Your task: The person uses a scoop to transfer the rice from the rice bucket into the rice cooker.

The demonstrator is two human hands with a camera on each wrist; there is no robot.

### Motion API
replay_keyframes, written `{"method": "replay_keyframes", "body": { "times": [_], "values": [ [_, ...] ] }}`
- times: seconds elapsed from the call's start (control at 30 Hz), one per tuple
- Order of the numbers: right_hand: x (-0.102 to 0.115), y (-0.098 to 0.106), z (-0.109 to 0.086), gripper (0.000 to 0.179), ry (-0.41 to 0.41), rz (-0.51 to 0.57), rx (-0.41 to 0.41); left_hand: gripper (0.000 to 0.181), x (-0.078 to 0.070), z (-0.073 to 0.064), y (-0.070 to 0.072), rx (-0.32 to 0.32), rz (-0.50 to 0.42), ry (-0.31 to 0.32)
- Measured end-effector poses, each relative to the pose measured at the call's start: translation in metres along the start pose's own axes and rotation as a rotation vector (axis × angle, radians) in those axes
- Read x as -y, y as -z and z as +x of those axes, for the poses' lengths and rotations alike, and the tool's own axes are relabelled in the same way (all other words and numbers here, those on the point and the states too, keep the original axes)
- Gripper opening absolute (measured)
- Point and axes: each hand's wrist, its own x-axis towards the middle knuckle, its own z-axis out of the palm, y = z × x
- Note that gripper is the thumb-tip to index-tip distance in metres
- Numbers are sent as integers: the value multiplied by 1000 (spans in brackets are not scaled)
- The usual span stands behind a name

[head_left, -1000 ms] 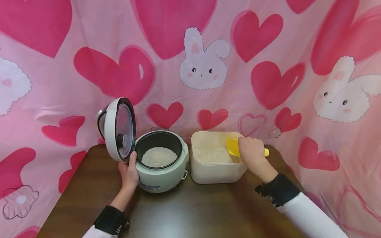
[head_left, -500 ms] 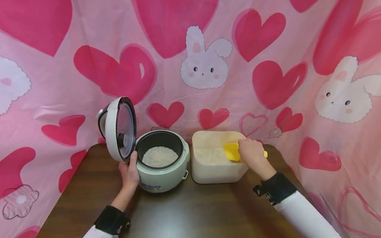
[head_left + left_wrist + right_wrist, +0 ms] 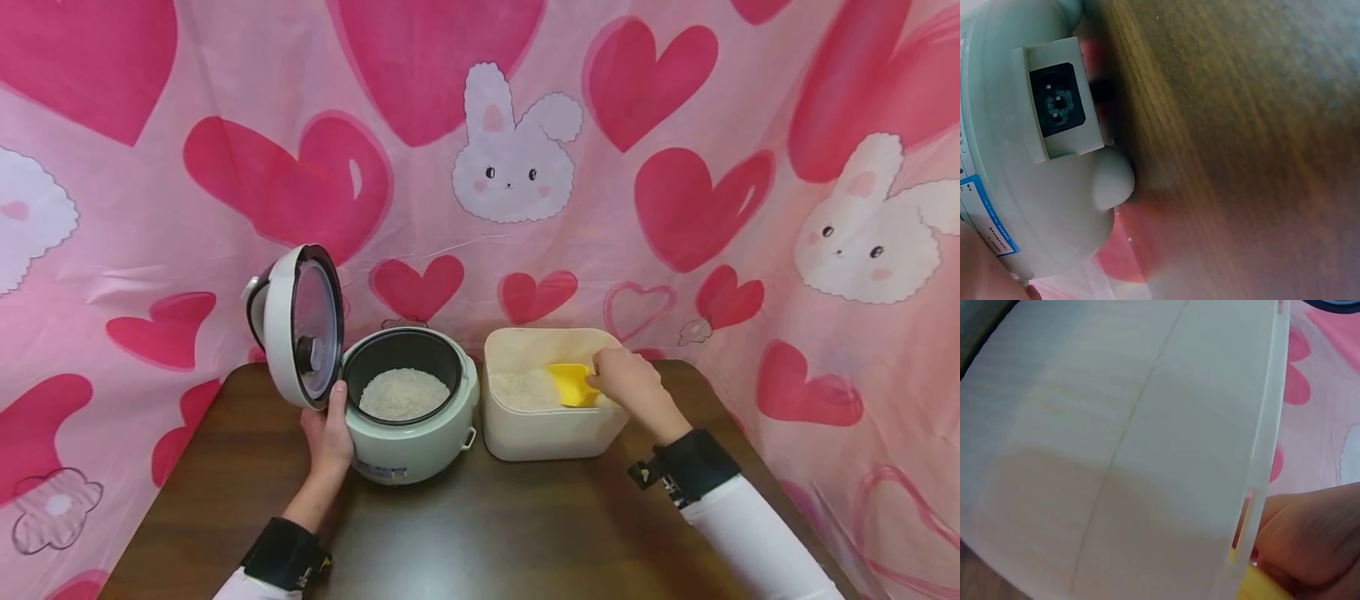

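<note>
There is one rice cooker point(image 3: 408, 458), with one lid point(image 3: 283, 325) and one inner pot point(image 3: 403, 353); one bin point(image 3: 555, 437); one yellow scoop point(image 3: 570, 386); one bench point(image 3: 480, 533). Rice batches point(image 3: 403, 394) number two. One left grip point(image 3: 327, 437) and one right grip point(image 3: 626, 381) make two, with two black wristbands point(image 3: 693, 471) and two white sleeves point(image 3: 757, 533). One power socket point(image 3: 1067, 78) has three pins point(image 3: 1057, 99). One backdrop point(image 3: 427, 204) bears two full rabbit faces point(image 3: 513, 187).
</note>
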Motion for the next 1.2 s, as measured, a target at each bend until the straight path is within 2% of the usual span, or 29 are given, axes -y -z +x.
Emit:
{"method": "replay_keyframes", "body": {
  "times": [0.13, 0.27, 0.43, 0.83, 1.2],
  "values": [
    [4, -1, 3, 20, 17, 83, 45, 43, 0, 0, 0, 16, 2, -12],
    [9, -5, 6, 20, 73, 93, 37, 43, -1, 0, 0, 28, 12, -2],
    [11, -11, 11, 22, 104, 111, 36, 43, -3, 0, 0, 27, 12, 9],
    [10, -15, 24, 28, 131, 276, 173, 41, -2, 0, 0, 15, -11, -16],
    [-3, -14, 25, 30, 108, 381, 222, 40, 3, -1, -1, -5, -62, -37]
  ]
}}
